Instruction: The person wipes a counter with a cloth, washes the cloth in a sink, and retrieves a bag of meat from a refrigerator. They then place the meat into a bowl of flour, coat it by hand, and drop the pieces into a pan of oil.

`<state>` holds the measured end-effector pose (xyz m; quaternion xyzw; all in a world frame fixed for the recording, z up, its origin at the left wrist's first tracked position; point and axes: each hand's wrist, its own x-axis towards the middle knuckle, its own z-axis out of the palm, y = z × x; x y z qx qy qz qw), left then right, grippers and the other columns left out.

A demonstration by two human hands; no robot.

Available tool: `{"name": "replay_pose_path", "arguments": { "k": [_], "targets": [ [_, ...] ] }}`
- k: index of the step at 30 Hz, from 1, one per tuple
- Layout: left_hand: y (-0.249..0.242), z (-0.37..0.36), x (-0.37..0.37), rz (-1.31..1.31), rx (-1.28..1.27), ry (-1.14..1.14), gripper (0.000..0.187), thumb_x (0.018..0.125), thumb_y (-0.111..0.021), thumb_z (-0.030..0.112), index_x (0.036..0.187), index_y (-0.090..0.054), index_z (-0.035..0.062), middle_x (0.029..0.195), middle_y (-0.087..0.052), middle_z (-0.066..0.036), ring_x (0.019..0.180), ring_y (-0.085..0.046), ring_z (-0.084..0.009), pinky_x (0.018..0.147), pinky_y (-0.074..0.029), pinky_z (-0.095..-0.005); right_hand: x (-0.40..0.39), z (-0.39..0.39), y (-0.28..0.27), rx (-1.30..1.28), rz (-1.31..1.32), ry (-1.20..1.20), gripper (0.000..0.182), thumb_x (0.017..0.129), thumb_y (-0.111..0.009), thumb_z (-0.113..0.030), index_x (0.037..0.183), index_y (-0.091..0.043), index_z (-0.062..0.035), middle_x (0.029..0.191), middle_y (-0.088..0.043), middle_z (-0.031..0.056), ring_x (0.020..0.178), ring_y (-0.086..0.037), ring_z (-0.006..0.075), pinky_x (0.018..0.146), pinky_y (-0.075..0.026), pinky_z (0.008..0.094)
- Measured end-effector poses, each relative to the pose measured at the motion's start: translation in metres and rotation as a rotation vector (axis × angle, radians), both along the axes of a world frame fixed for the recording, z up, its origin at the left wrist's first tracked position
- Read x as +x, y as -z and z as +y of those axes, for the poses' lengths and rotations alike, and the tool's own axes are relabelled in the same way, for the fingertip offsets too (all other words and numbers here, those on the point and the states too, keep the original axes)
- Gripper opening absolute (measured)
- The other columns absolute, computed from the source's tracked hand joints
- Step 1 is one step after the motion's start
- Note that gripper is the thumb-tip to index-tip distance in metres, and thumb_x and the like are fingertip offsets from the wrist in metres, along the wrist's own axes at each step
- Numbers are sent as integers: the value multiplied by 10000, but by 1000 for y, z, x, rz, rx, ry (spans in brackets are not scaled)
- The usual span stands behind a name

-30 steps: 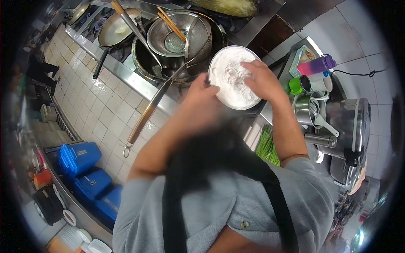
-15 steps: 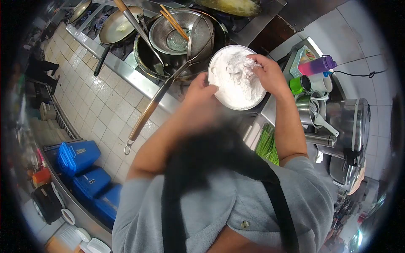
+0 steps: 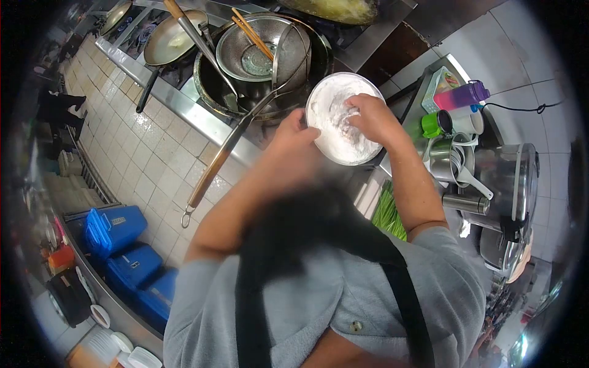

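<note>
A round bowl (image 3: 350,163) filled with white powder (image 3: 333,135) is just above the middle of the view. My left hand (image 3: 293,136) grips its left rim, with the thumb over the edge. Inside the bowl is my right hand (image 3: 373,119), its fingers bent down and together in the powder. Whatever they hold, if anything, is hidden by the fingers and powder. To the left of the bowl stands a large dark pot (image 3: 204,86). It has a metal colander (image 3: 228,44), a long-handled strainer (image 3: 293,58) and wooden chopsticks (image 3: 253,34) over it.
A frying pan (image 3: 161,52) sits on the stove at the upper left, its handle jutting out. The strainer's wooden handle (image 3: 215,168) reaches over the counter edge. At right stand a purple bottle (image 3: 463,95), a green cup (image 3: 434,124) and a steel pot (image 3: 443,159). Green stalks (image 3: 388,214) lie below.
My right hand has moved left and down, from the bowl's right edge into its middle. The bowl has shifted slightly down, and the powder's heap is disturbed. My left hand keeps hold of the rim.
</note>
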<state>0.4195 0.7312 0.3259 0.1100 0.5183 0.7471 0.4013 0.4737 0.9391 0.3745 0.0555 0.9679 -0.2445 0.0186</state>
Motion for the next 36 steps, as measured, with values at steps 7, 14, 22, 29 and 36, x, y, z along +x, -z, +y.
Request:
{"name": "replay_pose_path", "arguments": {
  "k": [7,14,22,29,36],
  "targets": [
    [2,-3,-4,13,7,14,485,784,-563,53,1250,-451,-23,1064,-587,-129,819,-632,-196,581,-550,-291,-2,1,-6,-13,-7,18,261,721,-650,-111,963,-620,-18,904,-636,199,850,-615,351,753,-477,393],
    [18,3,-18,332,-96,-18,507,793,-557,50,1283,-436,-2,1077,-594,-137,811,-641,-195,579,-561,-276,-31,45,-57,-344,205,43,173,754,-637,-63,911,-620,8,763,-631,51,713,-579,107,669,-474,273],
    [5,-19,-15,869,-388,-107,485,815,-527,33,1289,-425,8,1098,-593,-137,838,-650,-205,605,-572,-302,-141,96,-134,-67,542,93,174,789,-622,-79,944,-625,1,763,-636,26,696,-567,76,653,-448,246],
    [-46,-78,8,271,-307,-402,506,793,-536,30,1279,-404,-18,1113,-579,-159,900,-640,-237,700,-571,-363,-268,164,-42,256,333,124,252,747,-682,-187,970,-641,-77,888,-666,123,825,-635,293,762,-487,380],
    [-98,-160,42,56,97,-918,481,805,-540,58,1253,-398,-41,1157,-543,-183,1040,-584,-297,874,-499,-419,-290,181,-11,269,192,266,268,800,-554,-128,1047,-657,-112,1067,-628,185,1028,-581,356,866,-466,430]
  ]
}}
